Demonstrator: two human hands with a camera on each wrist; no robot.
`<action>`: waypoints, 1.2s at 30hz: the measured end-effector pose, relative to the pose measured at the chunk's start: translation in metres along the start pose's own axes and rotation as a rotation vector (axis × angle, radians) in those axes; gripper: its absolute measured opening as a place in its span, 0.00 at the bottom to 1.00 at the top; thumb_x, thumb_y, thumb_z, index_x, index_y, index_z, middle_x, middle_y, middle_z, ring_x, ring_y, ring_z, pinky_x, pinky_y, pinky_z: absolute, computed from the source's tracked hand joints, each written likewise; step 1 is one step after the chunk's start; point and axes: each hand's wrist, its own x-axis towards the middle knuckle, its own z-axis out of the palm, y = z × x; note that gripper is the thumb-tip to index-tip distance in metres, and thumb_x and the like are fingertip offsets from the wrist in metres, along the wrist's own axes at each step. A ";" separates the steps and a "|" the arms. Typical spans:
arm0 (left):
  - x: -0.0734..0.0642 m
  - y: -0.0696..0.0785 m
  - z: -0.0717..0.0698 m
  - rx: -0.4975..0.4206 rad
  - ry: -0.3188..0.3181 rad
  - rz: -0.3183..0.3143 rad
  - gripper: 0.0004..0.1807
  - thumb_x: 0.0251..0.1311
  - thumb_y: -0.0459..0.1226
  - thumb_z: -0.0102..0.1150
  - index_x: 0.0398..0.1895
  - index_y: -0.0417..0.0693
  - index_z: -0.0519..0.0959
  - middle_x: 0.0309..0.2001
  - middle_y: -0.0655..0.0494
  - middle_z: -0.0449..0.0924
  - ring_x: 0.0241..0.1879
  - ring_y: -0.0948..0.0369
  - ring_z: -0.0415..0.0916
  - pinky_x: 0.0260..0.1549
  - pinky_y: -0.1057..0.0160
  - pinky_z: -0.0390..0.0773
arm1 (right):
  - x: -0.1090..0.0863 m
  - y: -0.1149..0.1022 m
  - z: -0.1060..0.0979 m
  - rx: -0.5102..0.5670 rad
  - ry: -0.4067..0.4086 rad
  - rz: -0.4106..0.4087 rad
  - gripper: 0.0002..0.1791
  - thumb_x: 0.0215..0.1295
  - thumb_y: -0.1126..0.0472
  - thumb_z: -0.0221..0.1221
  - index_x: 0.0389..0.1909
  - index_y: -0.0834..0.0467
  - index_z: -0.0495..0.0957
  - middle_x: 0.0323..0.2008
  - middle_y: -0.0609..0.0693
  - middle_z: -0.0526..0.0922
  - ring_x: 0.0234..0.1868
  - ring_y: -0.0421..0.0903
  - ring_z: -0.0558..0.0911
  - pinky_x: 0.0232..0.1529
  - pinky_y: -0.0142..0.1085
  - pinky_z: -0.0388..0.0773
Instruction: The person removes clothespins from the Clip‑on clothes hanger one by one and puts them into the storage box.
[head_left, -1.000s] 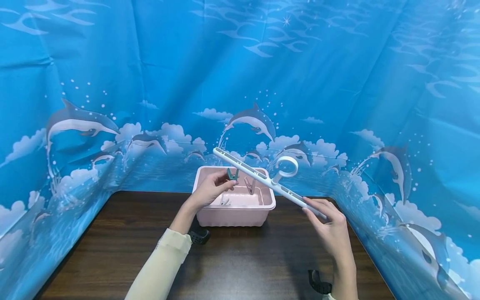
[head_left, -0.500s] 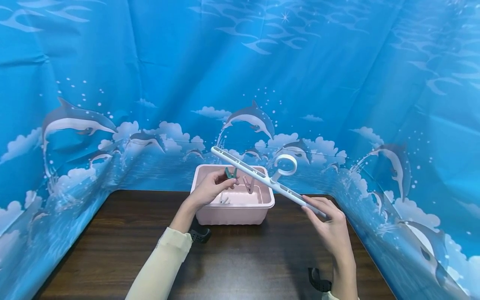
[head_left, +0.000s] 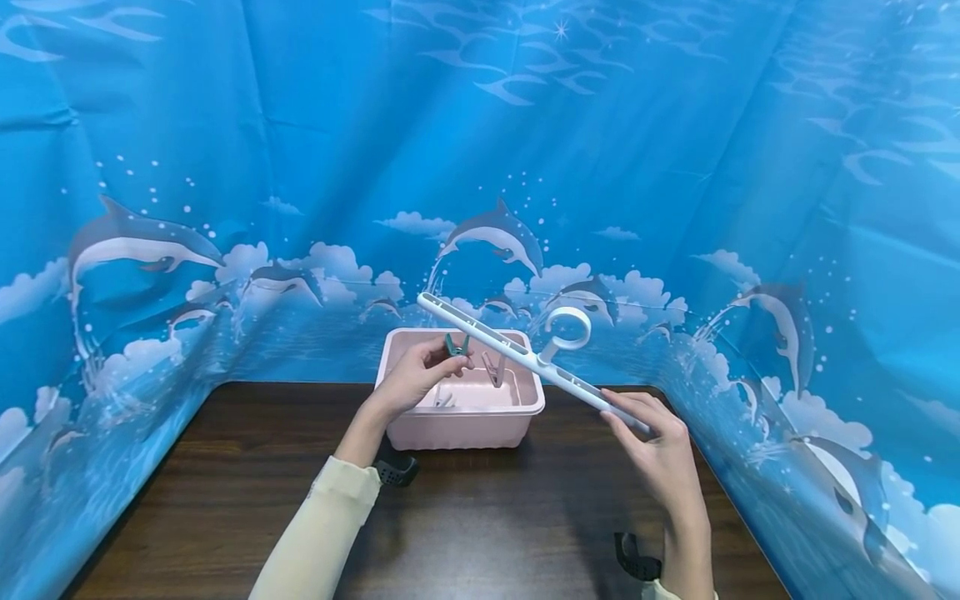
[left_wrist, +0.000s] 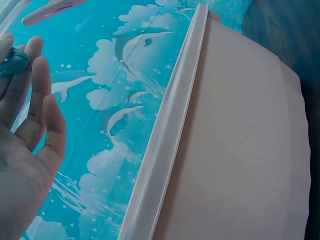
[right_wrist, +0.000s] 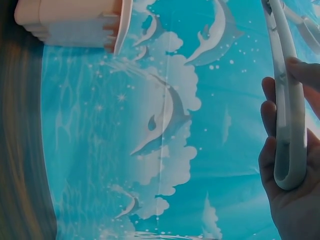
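Note:
My left hand (head_left: pixel 417 377) pinches a green clothespin (head_left: pixel 457 346) between thumb and fingers, over the left part of a pink plastic basin (head_left: pixel 457 429). The green clothespin (left_wrist: pixel 15 62) sits at the edge of the left wrist view, partly covered by the fingers. My right hand (head_left: pixel 658 446) grips the lower right end of a white bar-shaped hanger (head_left: pixel 573 385) with a round hook. The bar slants up to the left above the basin, with slots along it. A pink clothespin (head_left: pixel 495 368) shows just under the bar, near the green one.
A pale clothespin (head_left: pixel 444 401) lies inside the basin. The basin stands on a dark wooden table (head_left: pixel 480 517) near its back edge. A blue dolphin-print curtain (head_left: pixel 337 167) surrounds the table at the back and sides.
The head view turns slightly, so everything drifts a little to the left. Both hands, the hanger and the clothespins keep nearly the same places over the basin.

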 end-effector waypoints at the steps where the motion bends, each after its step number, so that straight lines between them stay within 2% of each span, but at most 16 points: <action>1: 0.000 0.000 0.000 0.000 0.002 -0.003 0.18 0.80 0.44 0.61 0.63 0.44 0.82 0.53 0.47 0.88 0.53 0.46 0.84 0.54 0.55 0.85 | 0.000 0.000 0.000 0.004 -0.004 0.000 0.20 0.71 0.61 0.72 0.61 0.44 0.89 0.54 0.43 0.90 0.53 0.33 0.80 0.51 0.22 0.78; 5: -0.001 -0.003 -0.002 -0.002 0.009 -0.015 0.17 0.79 0.45 0.61 0.61 0.45 0.83 0.52 0.49 0.88 0.54 0.44 0.84 0.52 0.58 0.85 | 0.000 0.002 0.000 0.007 -0.023 0.000 0.19 0.71 0.62 0.71 0.61 0.46 0.88 0.54 0.44 0.90 0.53 0.33 0.80 0.51 0.25 0.80; 13: -0.002 -0.003 -0.004 -0.003 0.004 -0.015 0.18 0.81 0.44 0.59 0.63 0.43 0.82 0.54 0.42 0.88 0.52 0.48 0.84 0.53 0.59 0.84 | 0.000 0.002 -0.001 0.010 -0.053 0.021 0.19 0.72 0.60 0.71 0.61 0.45 0.88 0.54 0.45 0.90 0.52 0.34 0.81 0.51 0.29 0.82; 18: -0.003 -0.001 -0.005 0.005 0.004 -0.017 0.17 0.80 0.44 0.60 0.62 0.44 0.83 0.54 0.42 0.88 0.52 0.48 0.83 0.53 0.59 0.84 | 0.000 0.001 -0.002 0.003 -0.053 0.030 0.19 0.72 0.60 0.71 0.61 0.44 0.88 0.54 0.45 0.90 0.53 0.33 0.80 0.52 0.33 0.84; 25: -0.006 0.002 -0.006 -0.010 0.001 0.005 0.16 0.81 0.42 0.58 0.62 0.44 0.83 0.55 0.39 0.87 0.52 0.47 0.83 0.51 0.63 0.84 | -0.001 0.002 -0.002 0.029 -0.062 0.017 0.19 0.72 0.61 0.71 0.62 0.46 0.88 0.54 0.45 0.90 0.52 0.33 0.81 0.49 0.31 0.83; 28: -0.008 0.005 -0.006 -0.020 0.007 0.004 0.15 0.81 0.42 0.58 0.62 0.47 0.83 0.54 0.41 0.88 0.51 0.49 0.84 0.52 0.58 0.85 | -0.001 0.003 -0.002 0.047 -0.069 0.015 0.19 0.72 0.62 0.70 0.62 0.48 0.88 0.53 0.46 0.89 0.52 0.34 0.81 0.47 0.28 0.83; 33: -0.010 0.008 -0.006 -0.009 0.041 -0.009 0.16 0.80 0.45 0.59 0.63 0.51 0.83 0.55 0.49 0.89 0.52 0.48 0.85 0.58 0.42 0.83 | -0.001 0.003 -0.002 0.047 -0.066 0.016 0.19 0.72 0.62 0.70 0.62 0.48 0.88 0.53 0.46 0.89 0.52 0.33 0.81 0.47 0.28 0.82; 36: -0.012 0.009 -0.005 -0.010 0.071 -0.015 0.16 0.81 0.46 0.59 0.63 0.50 0.83 0.55 0.47 0.89 0.52 0.48 0.85 0.59 0.37 0.81 | -0.001 0.003 -0.001 0.044 -0.067 0.009 0.19 0.72 0.63 0.70 0.62 0.48 0.88 0.52 0.46 0.89 0.52 0.33 0.80 0.47 0.28 0.81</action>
